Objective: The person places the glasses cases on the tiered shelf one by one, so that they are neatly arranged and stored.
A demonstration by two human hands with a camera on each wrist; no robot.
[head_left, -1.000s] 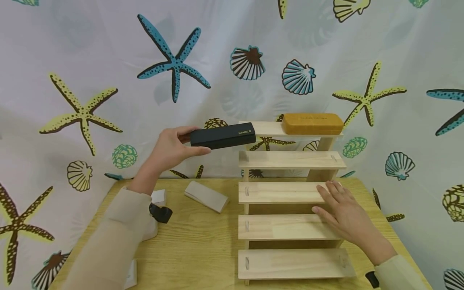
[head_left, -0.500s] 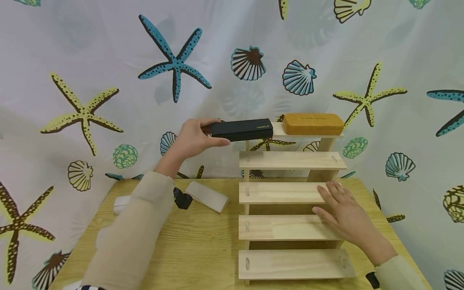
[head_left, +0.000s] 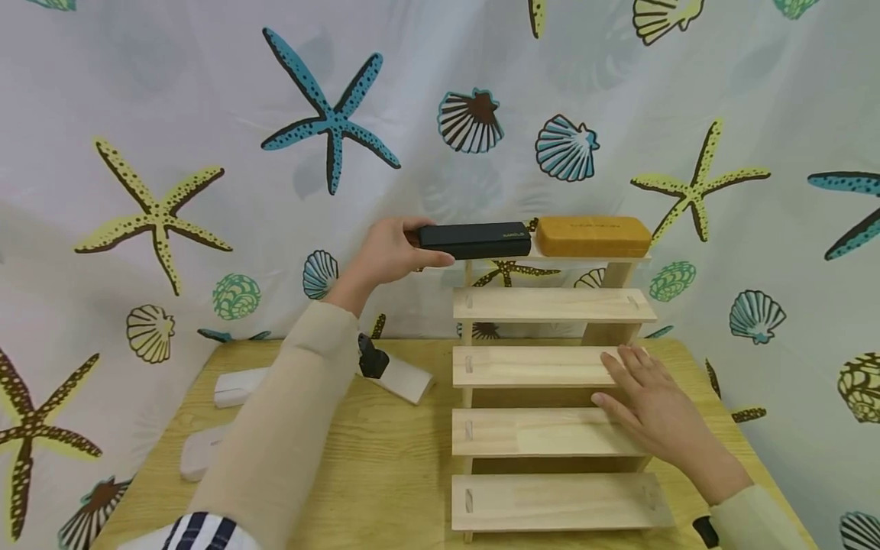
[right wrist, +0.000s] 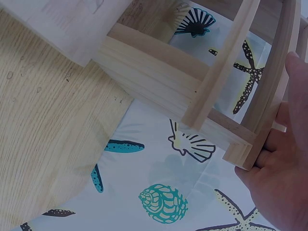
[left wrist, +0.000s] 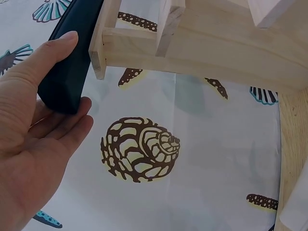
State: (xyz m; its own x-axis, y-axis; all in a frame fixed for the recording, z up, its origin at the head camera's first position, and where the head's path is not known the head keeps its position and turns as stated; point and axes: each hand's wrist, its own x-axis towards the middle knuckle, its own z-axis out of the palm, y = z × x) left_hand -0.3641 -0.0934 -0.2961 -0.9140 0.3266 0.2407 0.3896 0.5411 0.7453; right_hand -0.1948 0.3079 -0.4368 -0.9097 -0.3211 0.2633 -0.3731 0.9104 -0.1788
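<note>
My left hand [head_left: 393, 253] pinches a dark glasses case [head_left: 474, 240] by its left end, thumb in front and fingers behind. The case lies level over the left part of the top tier of a stepped wooden rack [head_left: 553, 303]; whether it touches the board is unclear. In the left wrist view, the case [left wrist: 72, 60] juts past the rack's end. An orange-brown glasses case [head_left: 593, 237] sits on the same tier, to the right. My right hand [head_left: 649, 405] holds the right end of the middle tier, fingers on top and thumb at its front edge.
A beige case [head_left: 412, 382] lies on the wooden table [head_left: 385, 473] left of the rack, partly behind a black wrist mount [head_left: 373, 357]. White cases [head_left: 237, 386] are at the far left, partly hidden by my sleeve. A patterned curtain [head_left: 426, 69] hangs behind.
My left hand has carried the dark glasses case right and slightly up, from beside the rack to over its top tier beside the orange-brown case. My right hand has stayed put.
</note>
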